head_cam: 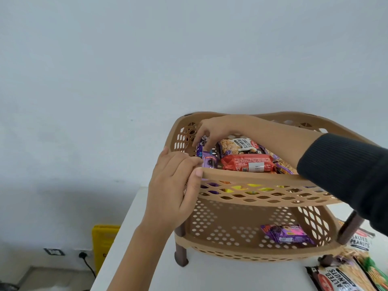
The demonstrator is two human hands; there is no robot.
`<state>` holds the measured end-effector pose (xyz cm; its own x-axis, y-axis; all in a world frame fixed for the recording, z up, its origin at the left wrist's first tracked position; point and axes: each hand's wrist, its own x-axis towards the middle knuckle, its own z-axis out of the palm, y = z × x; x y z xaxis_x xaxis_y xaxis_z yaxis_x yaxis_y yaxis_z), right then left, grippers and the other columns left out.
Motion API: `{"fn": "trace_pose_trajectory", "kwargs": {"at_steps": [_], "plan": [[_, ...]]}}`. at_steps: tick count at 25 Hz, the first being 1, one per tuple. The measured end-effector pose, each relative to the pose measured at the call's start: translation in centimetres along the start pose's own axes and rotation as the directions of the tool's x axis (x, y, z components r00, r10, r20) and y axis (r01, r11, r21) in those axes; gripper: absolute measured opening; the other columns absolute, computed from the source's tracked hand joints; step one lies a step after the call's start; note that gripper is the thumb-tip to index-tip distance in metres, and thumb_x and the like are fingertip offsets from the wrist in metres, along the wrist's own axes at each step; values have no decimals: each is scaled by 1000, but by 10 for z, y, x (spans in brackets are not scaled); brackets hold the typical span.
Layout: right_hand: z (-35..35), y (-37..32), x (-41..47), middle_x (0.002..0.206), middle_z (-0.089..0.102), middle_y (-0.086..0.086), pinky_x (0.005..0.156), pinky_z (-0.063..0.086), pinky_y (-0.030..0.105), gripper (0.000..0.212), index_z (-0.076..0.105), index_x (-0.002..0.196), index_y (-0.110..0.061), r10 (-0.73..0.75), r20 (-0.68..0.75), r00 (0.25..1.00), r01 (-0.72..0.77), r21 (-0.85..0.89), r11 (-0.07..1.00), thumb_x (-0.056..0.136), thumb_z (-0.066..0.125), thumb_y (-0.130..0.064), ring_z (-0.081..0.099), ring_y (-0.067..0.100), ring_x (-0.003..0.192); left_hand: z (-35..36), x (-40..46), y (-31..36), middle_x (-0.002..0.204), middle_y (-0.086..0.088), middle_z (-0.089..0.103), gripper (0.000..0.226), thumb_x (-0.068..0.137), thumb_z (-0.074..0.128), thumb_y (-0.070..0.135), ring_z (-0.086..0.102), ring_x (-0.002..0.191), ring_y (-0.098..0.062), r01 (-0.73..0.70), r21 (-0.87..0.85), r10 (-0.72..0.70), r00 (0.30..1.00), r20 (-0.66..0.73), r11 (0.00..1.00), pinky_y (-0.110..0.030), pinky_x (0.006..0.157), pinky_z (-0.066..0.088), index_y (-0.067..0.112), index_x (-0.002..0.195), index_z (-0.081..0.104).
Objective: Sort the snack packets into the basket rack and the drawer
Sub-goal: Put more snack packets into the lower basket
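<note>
A tan two-tier basket rack (247, 179) stands on a white table (231, 278). Its top basket holds several packets: a salted peanuts packet (241, 145), a red packet (247, 162) and purple biscuit packets (209, 160) at the left end. My left hand (174, 185) grips the front left rim of the top basket. My right hand (212, 131) reaches over from the right into the top basket, fingertips pinching a purple packet at its left end. One purple packet (286, 234) lies in the lower basket.
More salted peanuts packets (340, 276) and other snack packets lie on the table at the lower right, beside the rack's leg. A plain wall rises behind. On the floor at the left stand a yellow crate (104, 242) and a wall socket with a plug.
</note>
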<state>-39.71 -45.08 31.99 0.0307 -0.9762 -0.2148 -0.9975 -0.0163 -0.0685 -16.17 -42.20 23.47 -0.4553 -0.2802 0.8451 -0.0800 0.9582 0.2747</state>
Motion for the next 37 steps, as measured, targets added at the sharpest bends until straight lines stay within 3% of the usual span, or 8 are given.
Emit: {"fn": "trace_pose_trajectory", "kwargs": {"at_steps": [6, 9, 14, 21, 24, 29, 34, 37], "plan": [[-10, 2, -7, 131, 56, 3, 85, 47, 28, 41, 59, 126, -23, 1, -44, 999, 5, 139, 990, 86, 67, -20, 57, 5, 92, -1, 1, 3, 94, 6, 67, 48, 99, 26, 39, 56, 96, -6, 12, -3, -12, 1000, 3, 1000, -14, 105, 21, 14, 95, 67], [-25, -9, -23, 117, 60, 5, 72, 55, 23, 33, 64, 113, -30, -15, 32, 999, 5, 275, 961, 81, 73, -23, 66, 4, 83, -1, 1, 4, 94, 5, 67, 50, 99, 25, 40, 55, 96, -5, 19, 0, -19, 1000, 1, 1000, -10, 104, 19, 13, 95, 67], [-3, -34, -37, 95, 62, -8, 79, 54, 37, 23, 62, 90, -47, -150, 248, 957, 106, 184, 977, 79, 74, -30, 65, 12, 85, -2, 2, 7, 92, 4, 67, 46, 99, 28, 36, 53, 95, -6, 17, -14, -17, 1000, -8, 1000, -9, 105, 17, 12, 93, 66], [3, -39, -33, 99, 57, -18, 69, 40, 10, 25, 60, 81, -44, -178, 241, 954, 120, 237, 964, 86, 68, -21, 55, -12, 79, -1, 1, 5, 92, 5, 67, 38, 97, 33, 31, 54, 94, -6, 32, 3, -32, 999, 14, 999, -15, 108, 18, 14, 94, 66], [3, -40, -33, 101, 58, -20, 77, 46, 16, 24, 63, 85, -46, -197, 240, 951, 138, 242, 960, 86, 67, -23, 56, -3, 90, -2, 1, 5, 92, 5, 67, 41, 98, 30, 34, 55, 95, -6, 33, 9, -34, 999, 20, 999, -16, 109, 18, 14, 94, 66], [-8, -34, -57, 106, 56, -28, 79, 38, 11, 30, 65, 119, -27, -136, 15, 991, 128, 249, 960, 89, 64, -22, 53, -17, 91, -3, 1, 4, 93, 4, 67, 49, 100, 26, 39, 54, 95, -6, 14, 14, -14, 1000, 18, 1000, -13, 106, 20, 12, 95, 67], [-18, -28, -124, 110, 65, -16, 85, 52, 21, 25, 68, 114, -26, 49, -277, 960, 85, 452, 888, 91, 61, -30, 61, 0, 101, -9, 2, 5, 94, 4, 66, 44, 99, 27, 36, 54, 96, -8, -4, 10, 3, 996, 84, 1000, -24, 101, 32, 13, 97, 64], [-7, -30, -171, 103, 70, -8, 77, 56, 21, 20, 71, 106, -23, 224, -471, 853, 104, 574, 812, 89, 63, -32, 67, 9, 93, -14, 0, 11, 106, 3, 64, 37, 99, 29, 30, 52, 110, -13, 44, 26, -47, 993, 112, 999, -36, 109, 29, 15, 105, 62]]}}
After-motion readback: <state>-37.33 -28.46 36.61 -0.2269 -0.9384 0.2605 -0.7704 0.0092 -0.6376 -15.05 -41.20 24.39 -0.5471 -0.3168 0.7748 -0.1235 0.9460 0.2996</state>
